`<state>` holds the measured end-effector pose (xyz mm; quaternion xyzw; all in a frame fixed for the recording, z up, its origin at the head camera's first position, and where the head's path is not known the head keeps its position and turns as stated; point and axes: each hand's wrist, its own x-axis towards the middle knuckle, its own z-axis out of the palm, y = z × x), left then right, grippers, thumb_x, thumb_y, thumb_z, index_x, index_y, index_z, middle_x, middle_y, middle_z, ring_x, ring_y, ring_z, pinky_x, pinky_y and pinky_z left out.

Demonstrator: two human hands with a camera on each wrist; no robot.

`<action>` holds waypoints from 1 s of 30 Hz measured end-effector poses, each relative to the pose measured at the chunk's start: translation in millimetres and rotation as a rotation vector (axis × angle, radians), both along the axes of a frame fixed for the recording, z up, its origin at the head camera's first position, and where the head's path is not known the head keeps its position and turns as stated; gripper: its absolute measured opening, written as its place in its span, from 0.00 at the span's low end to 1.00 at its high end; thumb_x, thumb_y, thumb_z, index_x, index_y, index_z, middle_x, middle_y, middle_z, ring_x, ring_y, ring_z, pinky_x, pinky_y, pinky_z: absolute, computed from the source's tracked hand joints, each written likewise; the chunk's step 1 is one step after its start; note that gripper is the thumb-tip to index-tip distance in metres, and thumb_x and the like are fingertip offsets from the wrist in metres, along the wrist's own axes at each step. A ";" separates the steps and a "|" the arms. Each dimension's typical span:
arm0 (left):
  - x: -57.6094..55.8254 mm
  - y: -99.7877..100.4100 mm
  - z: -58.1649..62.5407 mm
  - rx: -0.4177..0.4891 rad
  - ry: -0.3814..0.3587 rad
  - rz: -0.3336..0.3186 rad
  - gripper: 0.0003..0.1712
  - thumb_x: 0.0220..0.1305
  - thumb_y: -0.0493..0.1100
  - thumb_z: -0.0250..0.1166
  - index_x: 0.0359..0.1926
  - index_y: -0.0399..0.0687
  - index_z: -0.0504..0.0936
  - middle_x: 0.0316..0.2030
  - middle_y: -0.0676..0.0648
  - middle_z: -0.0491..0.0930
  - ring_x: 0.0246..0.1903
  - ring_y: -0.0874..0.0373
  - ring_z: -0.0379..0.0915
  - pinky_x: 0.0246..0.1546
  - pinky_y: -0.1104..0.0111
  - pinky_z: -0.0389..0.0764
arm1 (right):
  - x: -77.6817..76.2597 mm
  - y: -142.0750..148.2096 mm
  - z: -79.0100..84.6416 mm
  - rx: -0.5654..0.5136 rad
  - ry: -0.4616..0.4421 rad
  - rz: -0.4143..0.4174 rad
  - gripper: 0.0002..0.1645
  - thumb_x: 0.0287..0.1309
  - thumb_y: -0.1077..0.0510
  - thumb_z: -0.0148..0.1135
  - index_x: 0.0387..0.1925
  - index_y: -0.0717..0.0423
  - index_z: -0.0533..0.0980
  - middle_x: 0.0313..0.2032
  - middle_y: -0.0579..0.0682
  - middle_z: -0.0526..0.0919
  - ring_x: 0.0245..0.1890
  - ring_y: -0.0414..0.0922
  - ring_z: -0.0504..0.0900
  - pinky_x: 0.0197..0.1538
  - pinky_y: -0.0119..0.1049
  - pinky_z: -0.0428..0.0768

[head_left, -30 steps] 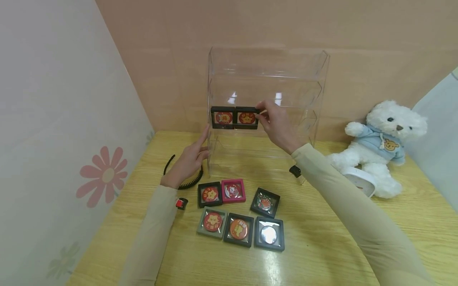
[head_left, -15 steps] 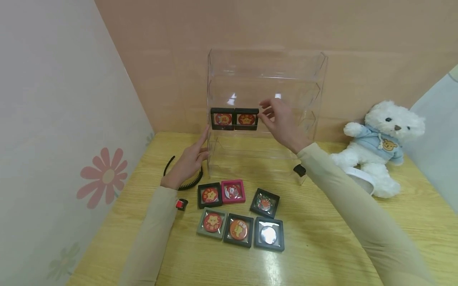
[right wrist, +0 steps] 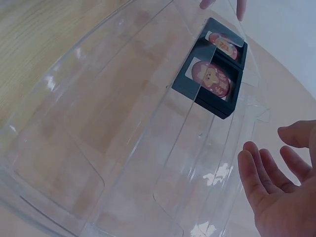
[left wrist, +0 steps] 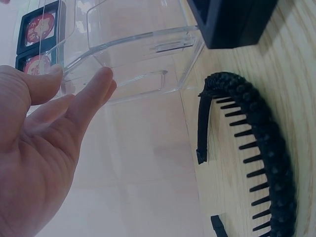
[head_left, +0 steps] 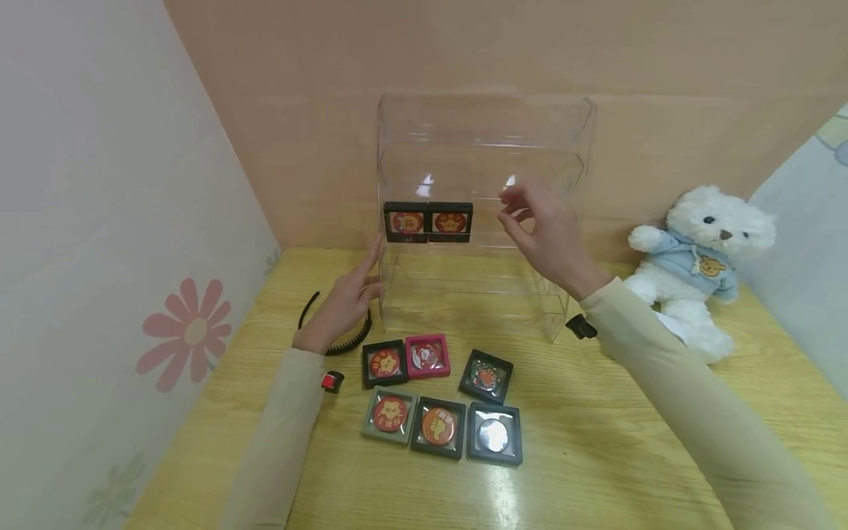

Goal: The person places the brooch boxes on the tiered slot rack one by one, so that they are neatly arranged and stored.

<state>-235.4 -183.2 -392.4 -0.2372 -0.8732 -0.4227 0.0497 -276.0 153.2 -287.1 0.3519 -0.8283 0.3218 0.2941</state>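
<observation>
1. Left hand (head_left: 344, 298): fingers straight, tips touching the left side of the clear acrylic rack (head_left: 486, 145); left wrist view agrees.
2. Right hand (head_left: 546, 232): fingers loosely bent, thumb apart from them, up in front of the rack's right half, just right of the framed badges, not touching them. Hands well apart from each other.
3. Rack has several tiers, stands upright on the bench (head_left: 596, 427) near the back wall (head_left: 298, 162).
4. Left framed badge (head_left: 406, 222) and right framed badge (head_left: 450, 222): black frames, red badges, upright side by side, touching or nearly so, left end of a middle tier, behind its clear lip. Right one has a yellow star.
5. Six more frames lie flat on the bench in front of the rack. Back row: black star frame (head_left: 385, 364), pink frame (head_left: 427, 356), a skewed dark frame (head_left: 486, 376). Front row: grey-green frame (head_left: 389, 415), black thumbs-up frame (head_left: 439, 428), dark grey frame (head_left: 495, 433) with badge washed out by glare.
6. Black toothed headband (left wrist: 266, 138) on bench, left of rack, partly behind left hand in head view.
7. White teddy bear in blue hoodie (head_left: 695, 266) sits right of rack.
8. Pink flower (head_left: 192, 331) on left wall.
</observation>
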 end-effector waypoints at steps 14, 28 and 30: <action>-0.1 -0.9 0.5 0.001 -0.016 0.001 0.53 0.75 0.29 0.54 0.80 0.74 0.32 0.79 0.49 0.46 0.62 0.41 0.73 0.56 0.54 0.80 | 41.3 7.3 -17.4 0.087 0.006 0.091 0.14 0.62 0.70 0.67 0.49 0.67 0.76 0.43 0.57 0.83 0.43 0.49 0.82 0.38 0.44 0.85; -1.1 -0.6 -0.2 -0.001 -0.020 0.000 0.53 0.76 0.30 0.53 0.80 0.76 0.32 0.79 0.51 0.45 0.62 0.41 0.72 0.56 0.54 0.80 | 77.8 31.1 -62.8 0.182 -0.161 0.080 0.15 0.62 0.67 0.68 0.50 0.62 0.77 0.43 0.50 0.83 0.39 0.42 0.81 0.35 0.40 0.85; -1.1 -0.6 0.0 0.001 -0.016 -0.002 0.53 0.76 0.30 0.53 0.80 0.75 0.32 0.79 0.51 0.45 0.62 0.41 0.72 0.56 0.54 0.80 | 83.7 34.4 -68.2 0.188 -0.184 0.081 0.16 0.62 0.68 0.68 0.50 0.61 0.77 0.42 0.48 0.83 0.38 0.41 0.81 0.34 0.40 0.85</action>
